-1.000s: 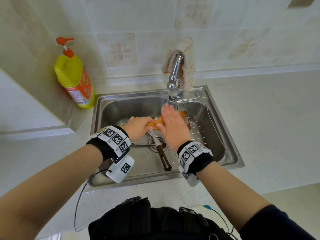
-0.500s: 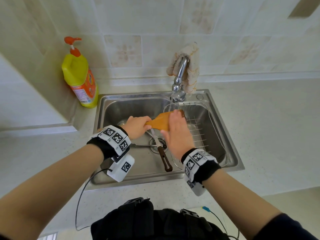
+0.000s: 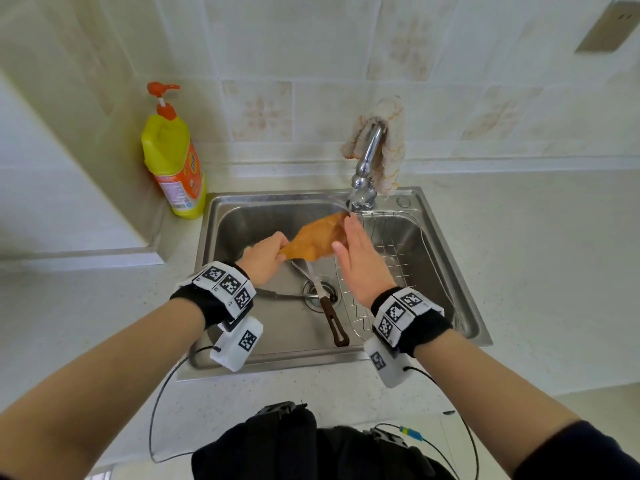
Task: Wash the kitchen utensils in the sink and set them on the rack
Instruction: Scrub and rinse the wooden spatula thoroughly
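Wooden spatula [image 3: 317,239] was held over the middle of the sink [image 3: 277,197], its handle gripped by the left hand [image 3: 265,259] so the blade was kept below the faucet [image 3: 367,161]. Its long axis was set front-left to back-right, blade toward the back edge. The right hand [image 3: 360,265] was laid flat against the blade, fingers straight, seemingly for rubbing.

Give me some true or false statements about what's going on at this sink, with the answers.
The left hand grips the wooden spatula. True.
The right hand is a fist. False: its straight fingers rest against the spatula's blade.
The soap bottle stands right of the sink. False: left of it.
A cloth hangs over the faucet. True.
The knife lies on the wire rack. False: it lies on the sink floor, beside the rack.
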